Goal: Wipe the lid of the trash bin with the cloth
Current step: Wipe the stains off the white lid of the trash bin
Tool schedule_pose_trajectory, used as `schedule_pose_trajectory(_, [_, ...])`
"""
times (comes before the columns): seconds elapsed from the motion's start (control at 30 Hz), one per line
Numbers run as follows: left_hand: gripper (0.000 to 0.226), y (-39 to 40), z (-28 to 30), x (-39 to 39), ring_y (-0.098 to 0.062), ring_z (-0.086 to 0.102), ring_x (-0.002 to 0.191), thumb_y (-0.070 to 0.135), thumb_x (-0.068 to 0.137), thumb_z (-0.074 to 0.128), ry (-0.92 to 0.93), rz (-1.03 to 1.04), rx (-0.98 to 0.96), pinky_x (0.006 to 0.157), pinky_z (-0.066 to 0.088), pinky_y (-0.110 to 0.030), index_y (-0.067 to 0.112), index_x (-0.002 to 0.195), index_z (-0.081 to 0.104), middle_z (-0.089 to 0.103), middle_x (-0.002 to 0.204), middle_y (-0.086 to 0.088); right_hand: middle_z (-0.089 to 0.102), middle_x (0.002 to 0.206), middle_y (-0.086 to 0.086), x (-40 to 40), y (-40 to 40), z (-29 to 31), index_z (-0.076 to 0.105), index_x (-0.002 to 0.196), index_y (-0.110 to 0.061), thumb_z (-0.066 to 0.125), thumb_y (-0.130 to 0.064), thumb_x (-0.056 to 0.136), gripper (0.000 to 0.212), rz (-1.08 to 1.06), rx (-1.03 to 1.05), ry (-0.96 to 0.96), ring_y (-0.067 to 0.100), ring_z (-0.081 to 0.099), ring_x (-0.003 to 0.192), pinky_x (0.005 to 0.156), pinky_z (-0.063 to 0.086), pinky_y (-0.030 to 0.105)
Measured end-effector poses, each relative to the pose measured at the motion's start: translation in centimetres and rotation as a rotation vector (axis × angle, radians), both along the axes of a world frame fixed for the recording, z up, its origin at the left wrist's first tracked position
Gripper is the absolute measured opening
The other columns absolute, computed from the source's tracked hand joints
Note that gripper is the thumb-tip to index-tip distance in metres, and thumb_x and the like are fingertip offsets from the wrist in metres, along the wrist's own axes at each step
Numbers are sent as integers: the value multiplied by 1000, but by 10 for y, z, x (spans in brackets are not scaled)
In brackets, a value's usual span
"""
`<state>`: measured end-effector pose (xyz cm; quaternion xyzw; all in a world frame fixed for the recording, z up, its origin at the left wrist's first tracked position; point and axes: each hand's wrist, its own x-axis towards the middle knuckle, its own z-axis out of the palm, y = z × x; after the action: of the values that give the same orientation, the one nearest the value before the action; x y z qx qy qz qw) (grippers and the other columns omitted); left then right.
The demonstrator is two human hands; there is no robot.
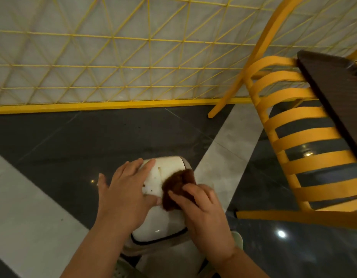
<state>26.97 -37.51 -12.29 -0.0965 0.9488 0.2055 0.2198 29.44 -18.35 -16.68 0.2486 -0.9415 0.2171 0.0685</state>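
Note:
A small white trash bin stands on the floor below me, its rounded white lid (165, 171) dotted with a few dark specks. My left hand (125, 193) lies flat on the left side of the lid, fingers spread, holding nothing. My right hand (203, 213) presses a brown fuzzy cloth (177, 187) onto the right half of the lid, fingers on top of the cloth. The bin's body is mostly hidden under my hands and forearms.
A yellow slatted chair (306, 137) stands close on the right, under a dark tabletop (334, 93). A yellow wire-grid fence (113, 67) with a yellow base rail runs across the back. The floor has dark glossy tiles (73, 137) and pale grey bands.

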Motion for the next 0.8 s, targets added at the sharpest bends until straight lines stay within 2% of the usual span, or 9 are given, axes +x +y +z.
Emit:
schedule_pose_trajectory(0.1, [86,2,0,-1,-10,2,145,57,81,59,-3,2,-2,116,-1,-55,50,146,2,5,157,19,51,125,-2,-8,-5,1,66,118,-26,49,-16,82,42,-25,-41,-11,22,49,107,86,54,35])
schedule_pose_trajectory(0.23, [86,7,-2,-1,-11,5,145,60,80,58,17,37,-44,116,1,-54,49,146,4,7,157,17,64,118,4,-53,-38,12,71,114,-21,41,-20,83,43,-120,-23,-35,29,57,103,82,56,41])
schedule_pose_trajectory(0.3, [86,11,-3,-1,-11,7,145,61,80,57,34,61,-69,115,1,-54,47,147,4,9,157,17,65,115,7,-67,-47,14,73,112,-18,39,-19,83,45,-100,1,-37,31,59,98,79,56,42])
schedule_pose_trajectory(0.43, [85,19,-4,3,-13,10,145,64,80,54,80,113,-66,116,0,-54,47,147,4,12,157,15,65,117,8,-62,-30,10,72,113,-17,48,-17,85,37,2,-15,-13,30,60,100,85,54,39])
schedule_pose_trajectory(0.53, [86,16,-6,5,-13,12,144,68,78,52,99,81,-56,116,-2,-56,46,147,5,13,156,15,65,117,9,-65,-12,8,66,124,-17,55,-11,88,38,-46,-43,-11,29,59,99,87,53,39])
schedule_pose_trajectory(0.63, [97,1,-4,6,-12,10,143,69,71,59,31,-3,-6,114,-6,-58,46,147,2,10,156,17,61,122,5,-67,-11,9,47,142,-19,58,-9,93,51,-195,-93,-119,21,52,107,96,40,29])
schedule_pose_trajectory(0.7, [106,-9,-2,10,-11,5,144,64,68,67,-19,-38,44,112,-11,-56,47,147,-1,3,156,20,61,124,6,-62,-15,9,47,142,-16,58,-10,94,50,-220,-78,-113,20,51,110,97,42,31])
schedule_pose_trajectory(0.8, [110,-18,-2,18,-8,1,145,51,69,74,-26,-54,71,113,-12,-54,47,146,-5,-3,157,22,63,120,9,-58,-18,7,57,133,-11,59,-9,92,42,-227,-71,-68,23,53,108,94,51,41])
